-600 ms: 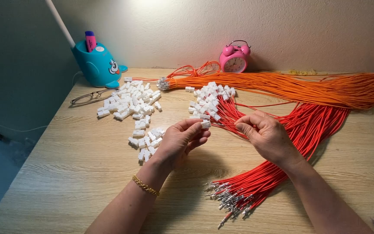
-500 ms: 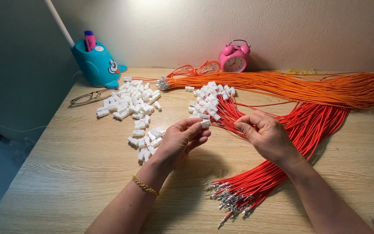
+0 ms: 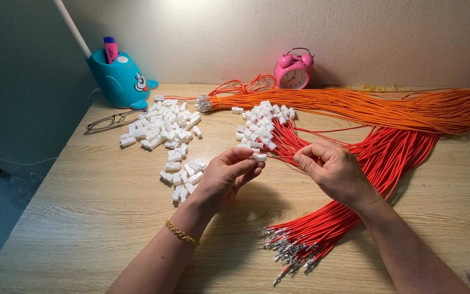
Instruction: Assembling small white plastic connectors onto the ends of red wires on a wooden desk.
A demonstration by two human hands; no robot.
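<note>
Two hands meet over the wooden table (image 3: 82, 218), and a small white connector (image 3: 259, 158) is pinched between thumb and fingertips of the left hand (image 3: 225, 177). A thin red wire (image 3: 282, 159) is gripped by the curled, pressed-together fingers of the right hand (image 3: 330, 170), its end brought right up to the connector. Whether the metal tip is already seated cannot be told, since it is hidden by the fingers. For a clean fit, the housing would best be kept steady and the wire held close to its tip and pushed straight in, not at an angle. Loose white connectors (image 3: 164, 128) are piled to the left, fitted ones (image 3: 262, 122) lie just beyond the hands, and the red wire bundle (image 3: 354, 207) is spread under the right wrist, its bare terminals (image 3: 289, 253) fanned toward the near edge.
</note>
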